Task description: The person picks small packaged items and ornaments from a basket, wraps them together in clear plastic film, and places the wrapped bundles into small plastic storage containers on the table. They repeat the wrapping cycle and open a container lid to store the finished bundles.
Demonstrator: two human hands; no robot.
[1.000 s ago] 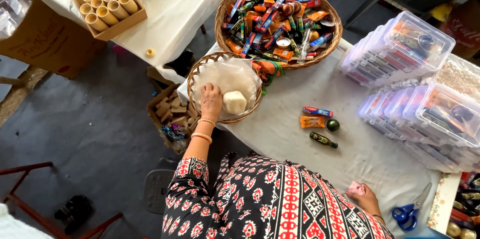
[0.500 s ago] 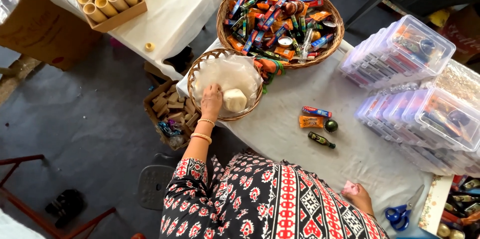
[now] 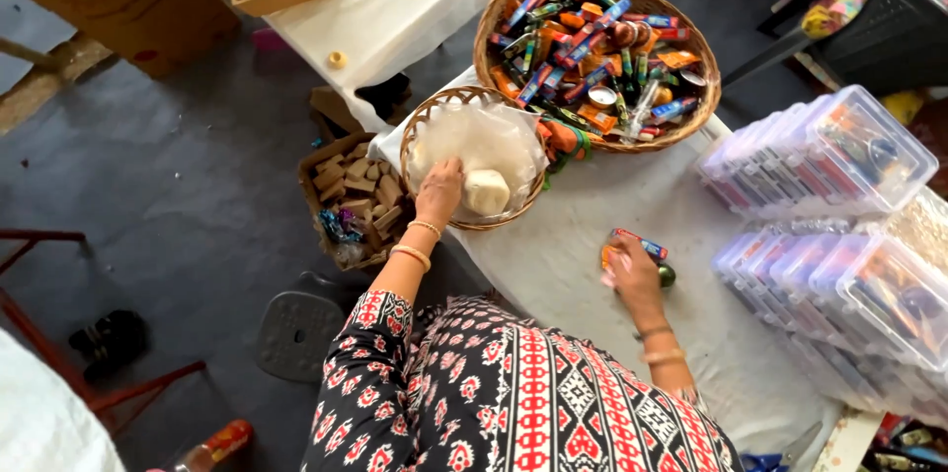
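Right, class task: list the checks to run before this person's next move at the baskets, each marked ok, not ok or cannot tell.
1. Left hand inside the small white-lined wicker basket: ok.
2. Cream block lies uncovered beside that hand: ok.
3. Right hand over the red-and-blue packet on the white tablecloth: ok.
4. Grip of either hand: cannot tell.
5. Green round piece steady on the cloth: cannot tell.

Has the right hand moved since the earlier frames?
Yes. The right hand has gone from the table's near edge up to the small items below the big basket.
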